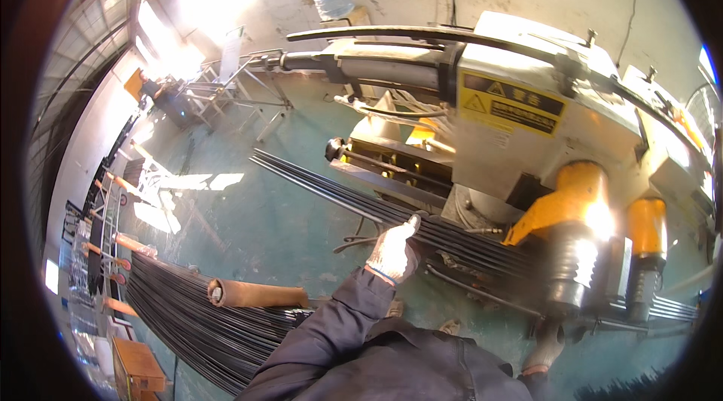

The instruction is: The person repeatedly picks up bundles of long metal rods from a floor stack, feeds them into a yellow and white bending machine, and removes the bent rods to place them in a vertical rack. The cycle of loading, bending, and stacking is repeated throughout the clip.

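My left hand, in a white knit glove, is closed at the near edge of a row of long dark metal rods. Its thumb lies along the top, and the other fingers are mostly hidden. The rods run rightward under a machine's yellow arm and past a ribbed metal cylinder. Just below that cylinder is my right hand, also gloved. It is dim and blurred, and its fingers do not show clearly.
The large white machine with a yellow warning label fills the right side. A big bundle of dark rods lies lower left, with a brown cardboard tube across it. Another person is at the far left. A wooden box stands lower left.
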The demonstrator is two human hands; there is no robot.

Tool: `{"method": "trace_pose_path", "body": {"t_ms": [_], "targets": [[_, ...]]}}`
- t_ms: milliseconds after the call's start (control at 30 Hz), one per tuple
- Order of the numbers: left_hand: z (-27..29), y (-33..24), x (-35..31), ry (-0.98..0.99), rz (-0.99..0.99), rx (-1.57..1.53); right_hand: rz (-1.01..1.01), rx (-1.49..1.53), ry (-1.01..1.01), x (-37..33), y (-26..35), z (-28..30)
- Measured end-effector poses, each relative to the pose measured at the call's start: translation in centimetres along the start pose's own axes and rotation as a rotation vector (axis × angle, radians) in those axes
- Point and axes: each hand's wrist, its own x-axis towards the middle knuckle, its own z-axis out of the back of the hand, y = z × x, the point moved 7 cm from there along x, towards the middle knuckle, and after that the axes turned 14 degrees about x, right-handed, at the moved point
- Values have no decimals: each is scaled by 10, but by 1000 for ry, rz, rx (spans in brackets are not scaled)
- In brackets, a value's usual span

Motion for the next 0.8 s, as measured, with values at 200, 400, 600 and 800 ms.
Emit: {"method": "trace_pose_path", "body": {"t_ms": [200, 400, 600, 800], "targets": [[120, -123, 7, -87, -63, 82, -204, 136, -106, -4, -88, 28], [251, -289, 26, -271, -365, 9, -422, -547, -236, -73, -129, 37], [353, -410, 43, -347, -482, 62, -412, -880, -209, -140, -163, 21], [372, -440, 46, -387, -470, 217, -277, -463, -55, -185, -150, -10]]}}
